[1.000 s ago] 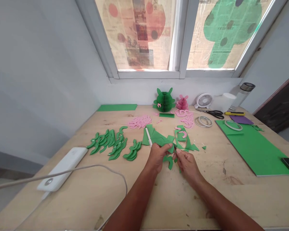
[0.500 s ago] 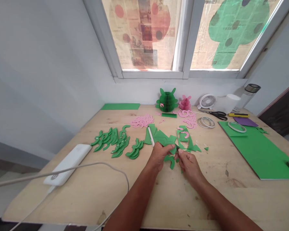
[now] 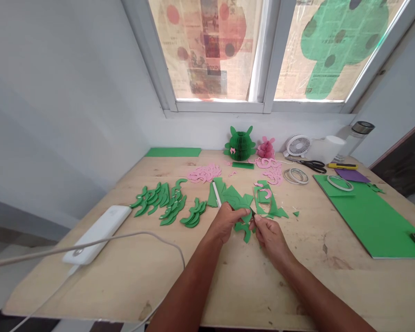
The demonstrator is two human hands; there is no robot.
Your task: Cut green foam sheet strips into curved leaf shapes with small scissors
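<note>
My left hand (image 3: 227,221) is closed, thumb on top, on a piece of green paper (image 3: 248,216). Close beside it, my right hand (image 3: 270,233) is closed around small scissors (image 3: 252,212); only their dark tip shows against the paper, and the handles are hidden by my fingers. A curved green cutout (image 3: 244,230) lies on the table just below the two hands. Larger green paper (image 3: 232,196) lies beyond my left hand, with a white pen (image 3: 216,194) to its left. Green scraps (image 3: 274,206) and small pink pieces lie past my right hand.
Stacked green cutouts (image 3: 173,207) and pink cutouts (image 3: 204,173) lie to the left. A white power bank (image 3: 98,234) with a cable (image 3: 138,234) sits left. Tape rolls (image 3: 296,175), black-handled scissors (image 3: 313,165), a cutter (image 3: 342,165) and green sheets (image 3: 373,221) are right.
Both hands stay together at nearly the same spot. The dark scissor tip shows a little more between them, and the held paper has shifted slightly.
</note>
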